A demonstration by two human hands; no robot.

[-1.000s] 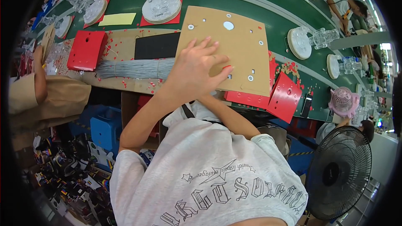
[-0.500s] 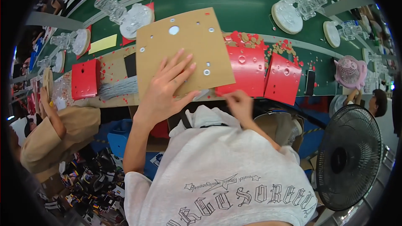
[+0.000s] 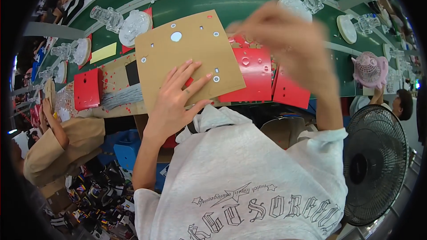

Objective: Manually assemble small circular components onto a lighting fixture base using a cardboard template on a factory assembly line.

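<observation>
- Rising since half a second ago, the right hand (image 3: 289,44) is now lifted above the bench, blurred by motion; whether it holds anything I cannot tell.
- Nearest, the left hand (image 3: 175,100) lies flat with fingers spread on the near right part of the brown board (image 3: 187,58), pressing rather than gripping it.
- That board, a flat square sheet with small holes, sits tilted on the workbench, its near right corner pointing toward the red tray (image 3: 251,73); no long axis stands out.
- Just right of the board, the red tray is partly overlapped by it, and a second red tray (image 3: 291,92) lies beside that.
- On the left, a red box (image 3: 87,89) stands near a bundle of grey wires (image 3: 120,98).
- Farther off, a green conveyor (image 3: 240,4) carries clear plastic parts (image 3: 122,22).
- At the near right stands a black fan (image 3: 378,169); on the left a co-worker's tan sleeve (image 3: 62,149) shows.
</observation>
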